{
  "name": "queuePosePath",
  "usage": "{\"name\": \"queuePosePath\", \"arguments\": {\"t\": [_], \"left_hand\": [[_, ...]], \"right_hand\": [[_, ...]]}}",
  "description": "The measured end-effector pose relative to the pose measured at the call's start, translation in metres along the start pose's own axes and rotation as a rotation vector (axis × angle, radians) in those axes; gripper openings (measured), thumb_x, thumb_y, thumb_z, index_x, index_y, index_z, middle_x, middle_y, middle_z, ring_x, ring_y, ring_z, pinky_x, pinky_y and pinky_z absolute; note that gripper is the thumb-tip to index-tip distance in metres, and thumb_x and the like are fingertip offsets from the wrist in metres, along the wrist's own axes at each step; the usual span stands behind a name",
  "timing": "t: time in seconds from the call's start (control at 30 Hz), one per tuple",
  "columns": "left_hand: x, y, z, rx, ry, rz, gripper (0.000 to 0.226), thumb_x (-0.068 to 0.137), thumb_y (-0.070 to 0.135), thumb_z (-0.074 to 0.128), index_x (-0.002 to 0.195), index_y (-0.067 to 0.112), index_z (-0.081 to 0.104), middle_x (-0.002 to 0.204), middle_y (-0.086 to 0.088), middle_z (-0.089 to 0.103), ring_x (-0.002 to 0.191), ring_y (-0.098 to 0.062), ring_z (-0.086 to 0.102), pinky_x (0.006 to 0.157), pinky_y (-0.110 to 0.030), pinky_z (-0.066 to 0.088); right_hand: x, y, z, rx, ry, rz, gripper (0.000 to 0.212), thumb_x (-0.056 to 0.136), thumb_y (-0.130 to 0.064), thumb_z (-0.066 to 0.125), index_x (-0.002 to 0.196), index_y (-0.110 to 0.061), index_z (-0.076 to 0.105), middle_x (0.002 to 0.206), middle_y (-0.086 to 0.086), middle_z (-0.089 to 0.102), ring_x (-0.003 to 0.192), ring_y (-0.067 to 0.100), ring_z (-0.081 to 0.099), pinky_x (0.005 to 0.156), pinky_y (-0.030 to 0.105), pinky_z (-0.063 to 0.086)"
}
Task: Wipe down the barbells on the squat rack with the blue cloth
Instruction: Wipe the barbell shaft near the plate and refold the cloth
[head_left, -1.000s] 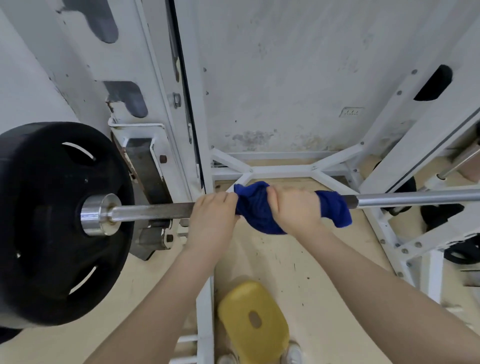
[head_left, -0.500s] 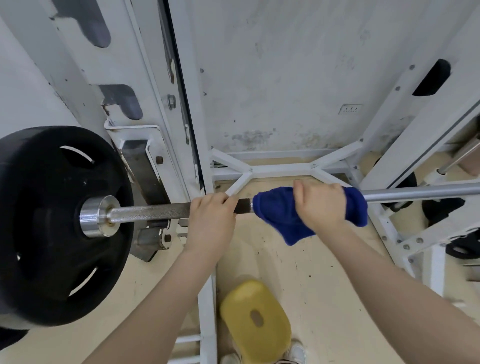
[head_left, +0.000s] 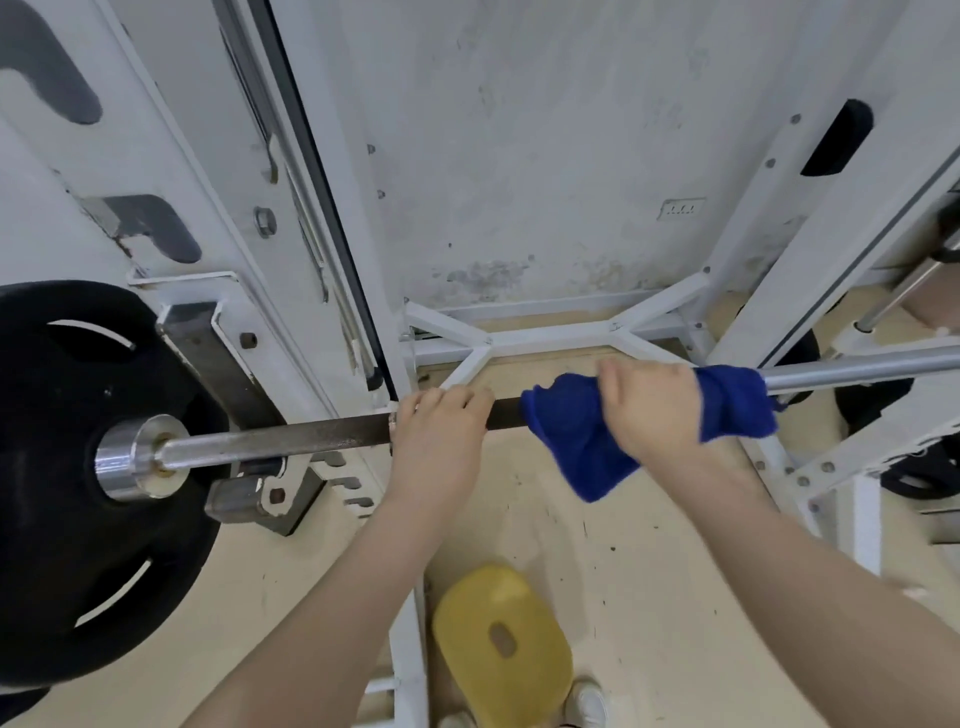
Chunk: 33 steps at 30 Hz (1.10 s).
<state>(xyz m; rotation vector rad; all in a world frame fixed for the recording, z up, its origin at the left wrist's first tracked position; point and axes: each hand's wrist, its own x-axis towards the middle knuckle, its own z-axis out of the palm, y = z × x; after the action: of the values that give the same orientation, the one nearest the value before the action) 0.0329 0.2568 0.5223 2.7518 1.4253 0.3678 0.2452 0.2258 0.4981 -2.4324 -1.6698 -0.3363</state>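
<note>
Two hands on bar (head_left: 291, 440): left hand (head_left: 441, 431) curled around bare metal, right hand (head_left: 652, 408) clamped over blue cloth (head_left: 576, 441) wrapped around bar, just right of left hand. Black plate (head_left: 67, 493) at bar's left end, cut off by frame edge. Bar's right end out of frame.

The long steel barbell (head_left: 280, 441) looks dull and rust-speckled beside the matt black rubber weight plate (head_left: 62, 545); the fuzzy blue terry cloth (head_left: 582, 441) wraps it; beyond, polished metal.
</note>
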Motion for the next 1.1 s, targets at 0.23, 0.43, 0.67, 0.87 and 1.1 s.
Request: {"name": "queuePosePath", "arguments": {"t": [0.23, 0.43, 0.67, 0.87, 1.1], "left_hand": [[0.002, 0.002, -0.001, -0.024, -0.029, -0.083, 0.024, 0.091, 0.02, 0.051, 0.115, 0.019, 0.056, 0.105, -0.001, 0.059, 0.102, -0.024, 0.051, 0.085, -0.033, 0.035], [0.001, 0.006, -0.001, -0.088, -0.019, -0.139, 0.026, 0.088, 0.013, 0.055, 0.113, 0.014, 0.061, 0.1, -0.006, 0.064, 0.097, -0.029, 0.054, 0.084, -0.039, 0.039], [0.0, 0.005, -0.003, -0.119, -0.013, -0.148, 0.025, 0.089, 0.014, 0.054, 0.113, 0.018, 0.061, 0.101, -0.002, 0.064, 0.098, -0.026, 0.054, 0.087, -0.036, 0.038], [0.0, 0.002, 0.0, -0.127, 0.01, -0.126, 0.021, 0.082, 0.01, 0.064, 0.103, 0.012, 0.067, 0.09, -0.006, 0.068, 0.086, -0.031, 0.06, 0.079, -0.042, 0.045], [0.002, -0.003, -0.002, -0.117, -0.027, -0.077, 0.017, 0.075, 0.007, 0.07, 0.092, 0.011, 0.07, 0.077, -0.008, 0.069, 0.071, -0.032, 0.063, 0.063, -0.042, 0.05]], "right_hand": [[-0.009, -0.009, -0.001, 0.022, -0.087, -0.238, 0.044, 0.092, -0.038, 0.021, 0.081, -0.013, 0.056, 0.07, 0.003, 0.062, 0.066, 0.028, 0.056, 0.063, 0.034, 0.034], [0.001, 0.019, -0.002, -0.051, 0.003, -0.112, 0.02, 0.085, -0.018, 0.035, 0.065, -0.017, 0.039, 0.055, 0.004, 0.047, 0.049, 0.025, 0.038, 0.054, 0.033, 0.026], [-0.007, -0.032, -0.013, 0.223, -0.134, -0.362, 0.041, 0.094, -0.041, 0.016, 0.1, -0.017, 0.049, 0.087, -0.002, 0.057, 0.074, 0.022, 0.054, 0.071, 0.034, 0.04], [0.008, 0.014, -0.015, -0.022, -0.154, -0.129, 0.035, 0.095, -0.033, 0.025, 0.084, -0.013, 0.05, 0.058, 0.002, 0.046, 0.06, 0.025, 0.049, 0.058, 0.032, 0.033], [-0.013, -0.07, -0.008, 0.106, -0.136, -0.251, 0.046, 0.091, -0.038, 0.017, 0.076, -0.015, 0.054, 0.06, 0.0, 0.052, 0.057, 0.024, 0.052, 0.063, 0.033, 0.035]]}}
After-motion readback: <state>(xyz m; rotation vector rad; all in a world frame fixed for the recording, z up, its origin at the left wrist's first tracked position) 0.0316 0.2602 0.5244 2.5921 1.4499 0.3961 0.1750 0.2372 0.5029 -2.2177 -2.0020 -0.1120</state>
